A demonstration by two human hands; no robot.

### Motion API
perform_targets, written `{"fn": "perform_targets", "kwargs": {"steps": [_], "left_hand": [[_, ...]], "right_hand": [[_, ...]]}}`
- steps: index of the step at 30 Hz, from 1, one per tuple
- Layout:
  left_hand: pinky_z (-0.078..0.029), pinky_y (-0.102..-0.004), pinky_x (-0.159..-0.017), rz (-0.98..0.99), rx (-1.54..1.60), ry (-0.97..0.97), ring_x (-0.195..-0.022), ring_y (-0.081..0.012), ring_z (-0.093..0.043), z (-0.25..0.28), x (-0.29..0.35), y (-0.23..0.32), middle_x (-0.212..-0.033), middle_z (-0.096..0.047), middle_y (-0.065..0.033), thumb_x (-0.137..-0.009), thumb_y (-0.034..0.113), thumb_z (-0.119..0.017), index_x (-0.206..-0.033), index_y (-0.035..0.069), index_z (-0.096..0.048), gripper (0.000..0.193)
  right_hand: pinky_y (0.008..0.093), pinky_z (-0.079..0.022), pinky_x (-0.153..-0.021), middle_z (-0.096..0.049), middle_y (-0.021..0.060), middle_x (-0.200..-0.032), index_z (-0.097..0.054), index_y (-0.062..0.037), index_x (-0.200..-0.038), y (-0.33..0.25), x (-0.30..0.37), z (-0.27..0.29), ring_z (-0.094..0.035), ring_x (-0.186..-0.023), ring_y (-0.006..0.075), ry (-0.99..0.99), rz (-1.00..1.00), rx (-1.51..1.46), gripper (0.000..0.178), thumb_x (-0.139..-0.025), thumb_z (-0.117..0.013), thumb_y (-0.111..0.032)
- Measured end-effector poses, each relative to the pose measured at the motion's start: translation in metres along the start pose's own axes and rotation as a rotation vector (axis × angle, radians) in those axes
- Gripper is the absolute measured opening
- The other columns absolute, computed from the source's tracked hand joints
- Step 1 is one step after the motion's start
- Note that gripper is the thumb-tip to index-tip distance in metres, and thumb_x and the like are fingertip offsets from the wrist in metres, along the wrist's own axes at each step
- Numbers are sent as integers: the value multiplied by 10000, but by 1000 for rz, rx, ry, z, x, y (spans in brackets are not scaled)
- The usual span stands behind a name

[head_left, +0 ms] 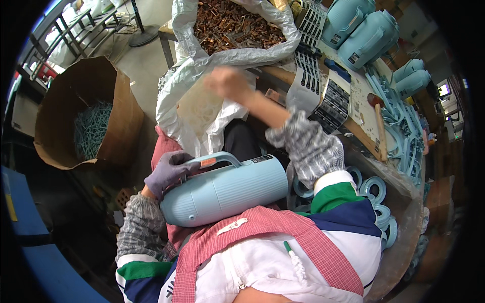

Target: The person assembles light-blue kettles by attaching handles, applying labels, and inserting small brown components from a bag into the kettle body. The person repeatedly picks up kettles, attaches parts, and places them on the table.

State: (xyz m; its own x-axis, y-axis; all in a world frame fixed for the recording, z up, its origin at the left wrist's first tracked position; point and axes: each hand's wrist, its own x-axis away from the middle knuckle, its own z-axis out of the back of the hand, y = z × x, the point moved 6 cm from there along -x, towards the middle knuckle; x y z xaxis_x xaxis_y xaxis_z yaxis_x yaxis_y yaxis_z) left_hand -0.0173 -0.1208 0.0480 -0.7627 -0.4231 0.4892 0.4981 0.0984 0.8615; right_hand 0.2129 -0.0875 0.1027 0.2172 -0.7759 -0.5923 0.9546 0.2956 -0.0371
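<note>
A light blue ribbed thermos jug (227,189) lies on its side across my lap, its handle uppermost. Wearing a purple-grey glove, my left hand (169,173) is closed around the jug's left end, where the handle joins. An orange label shows on the handle. My bare right hand (230,83) is stretched forward over a white plastic bag (169,98) holding pale translucent rings (199,108). Motion smears its fingers, so their shape and anything in them cannot be made out.
A large sack (184,30) of brown metal-like pieces stands ahead. At left, a cardboard drum (124,108) holds thin blue-green pieces. The bench at right bears several blue jugs (369,43), label sheets (308,73), a mallet (380,126) and blue handles (404,131). Blue rings (374,189) lie beside my right arm.
</note>
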Motion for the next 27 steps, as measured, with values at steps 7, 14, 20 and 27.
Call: {"fn": "perform_targets", "kwargs": {"steps": [7, 14, 20, 27], "left_hand": [[-464, -287, -665, -578, -539, 194, -725, -184, -568, 4, 53, 65, -764, -603, -54, -591, 133, -785, -900, 56, -674, 337], [-462, -319, -701, -555, -614, 168, -803, -199, -573, 2, 84, 64, -819, -624, -50, -581, 103, -788, -902, 69, -688, 338], [-487, -277, -733, -494, -366, 312, -838, -169, -608, 18, 73, 59, -880, -622, -91, -765, 47, -664, -907, 5, -666, 148], [-488, -285, -695, -661, -434, 199, -786, -179, -615, -13, 63, 68, -843, -634, -89, -765, 87, -677, -905, 11, -669, 160]], "right_hand": [[410, -502, -743, -653, 105, -908, -687, -141, -872, 150, -37, -29, -624, -872, 287, -357, -655, 197, 234, -700, -676, -299], [407, -489, -767, -601, 67, -937, -683, -146, -852, 166, -20, 1, -554, -927, 285, 48, -694, 139, 118, -762, -618, -185], [393, -477, -759, -598, 92, -916, -678, -111, -799, 165, -10, -1, -571, -891, 286, 148, -645, 37, 97, -754, -639, -188], [387, -497, -738, -620, 54, -913, -687, -169, -879, 167, -29, -19, -612, -866, 261, -183, -578, 314, 150, -765, -636, -250]]}}
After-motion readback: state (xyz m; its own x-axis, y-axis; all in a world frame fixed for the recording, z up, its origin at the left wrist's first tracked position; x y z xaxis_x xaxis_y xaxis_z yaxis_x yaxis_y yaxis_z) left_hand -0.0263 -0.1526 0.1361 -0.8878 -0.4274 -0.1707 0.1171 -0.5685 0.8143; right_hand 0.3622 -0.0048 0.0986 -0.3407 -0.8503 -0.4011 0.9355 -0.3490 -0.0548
